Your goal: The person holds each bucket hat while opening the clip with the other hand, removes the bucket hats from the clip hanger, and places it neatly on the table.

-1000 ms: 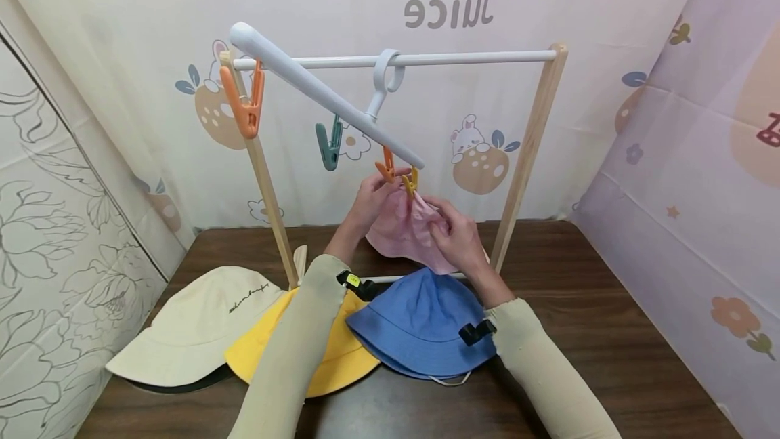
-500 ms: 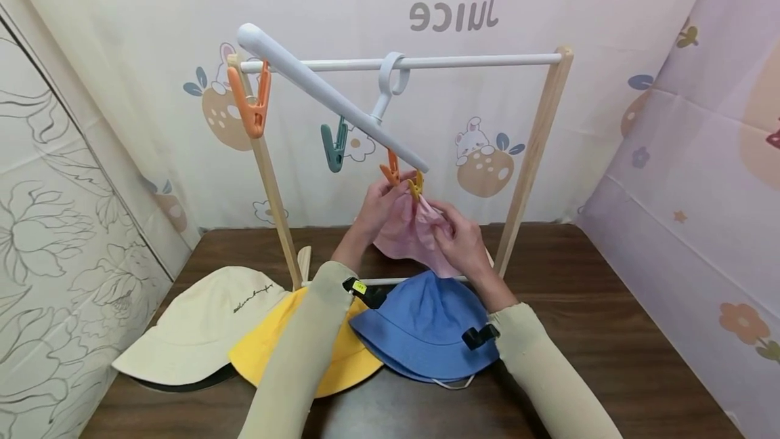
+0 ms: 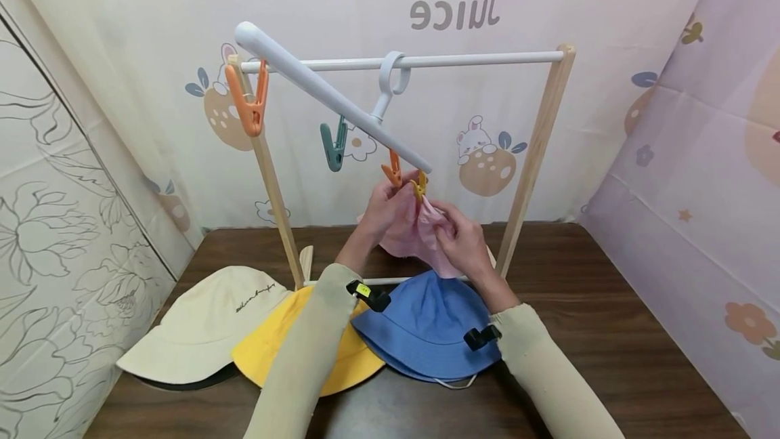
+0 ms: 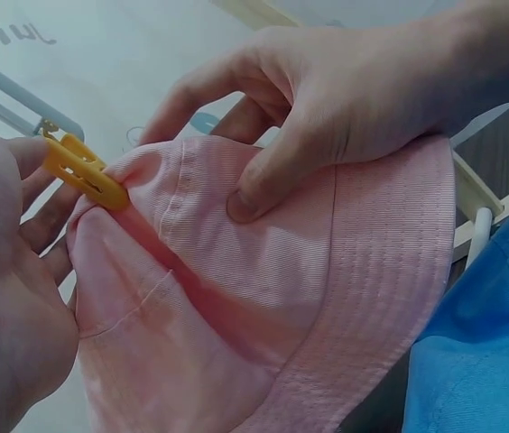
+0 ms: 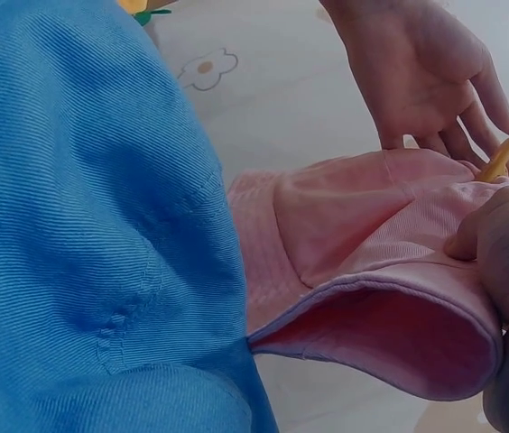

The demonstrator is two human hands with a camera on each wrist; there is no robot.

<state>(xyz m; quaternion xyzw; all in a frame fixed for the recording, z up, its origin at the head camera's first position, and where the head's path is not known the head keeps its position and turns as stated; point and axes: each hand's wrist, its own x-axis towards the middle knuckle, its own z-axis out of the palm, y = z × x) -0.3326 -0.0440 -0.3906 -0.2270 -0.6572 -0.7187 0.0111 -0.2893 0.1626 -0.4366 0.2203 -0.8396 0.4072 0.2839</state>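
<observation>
Ribbed pink hat [image 4: 263,298] cloth is pinched by the right hand [image 4: 354,99] beside a yellow clip [image 4: 83,171], shown only by the left wrist view; the left hand [image 3: 380,205] fingers [image 5: 471,135] lie spread behind. A blue hat [image 3: 426,327] rests on the table [image 3: 609,330].
</observation>
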